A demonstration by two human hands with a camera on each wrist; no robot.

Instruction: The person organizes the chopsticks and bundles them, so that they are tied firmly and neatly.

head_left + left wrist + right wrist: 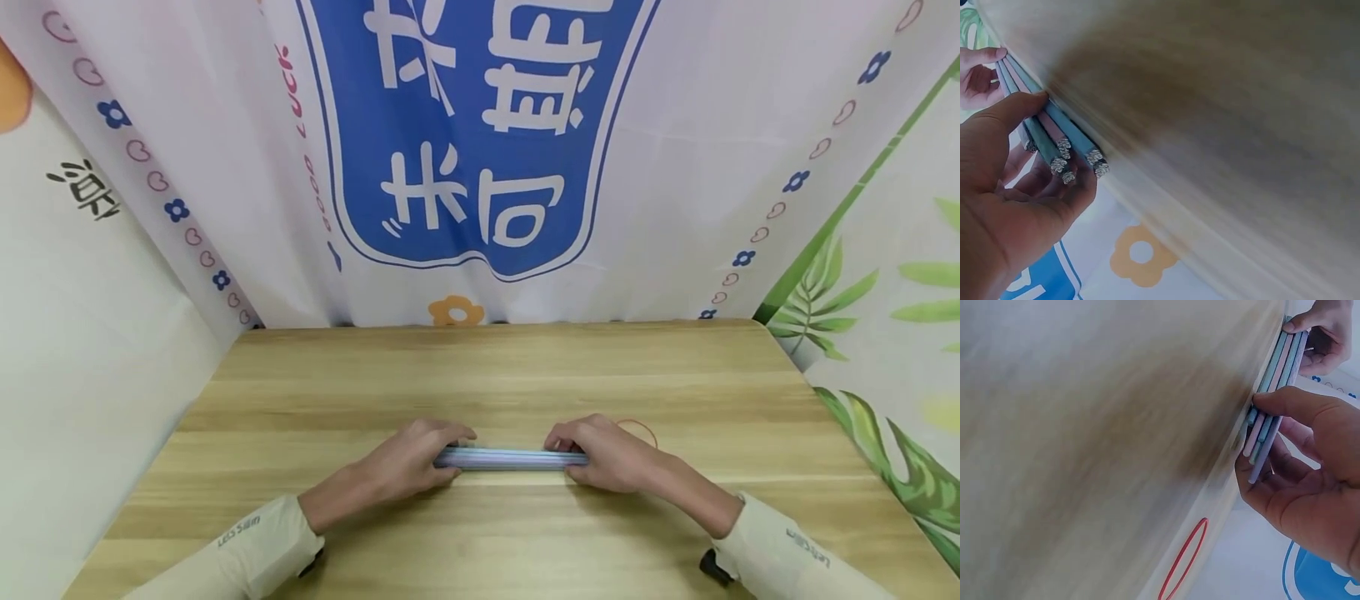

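Slender pastel sticks (513,459) at the middle of the tabletop (525,367)
Blue, green, pink and lilac, with crinkled silvery left tips; left hand (412,458) and right hand (613,455), grip clamped on each end. Curtain (675,208) reads "LUCK", "未来可期".

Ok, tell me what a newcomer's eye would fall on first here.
Probably the big blue panel with white characters, on the curtain behind the table. Next, the bundle of pastel sticks near the table's middle, its ends gripped by the left hand and the right hand. Then the thin red loop lying on the table just beyond the right hand.
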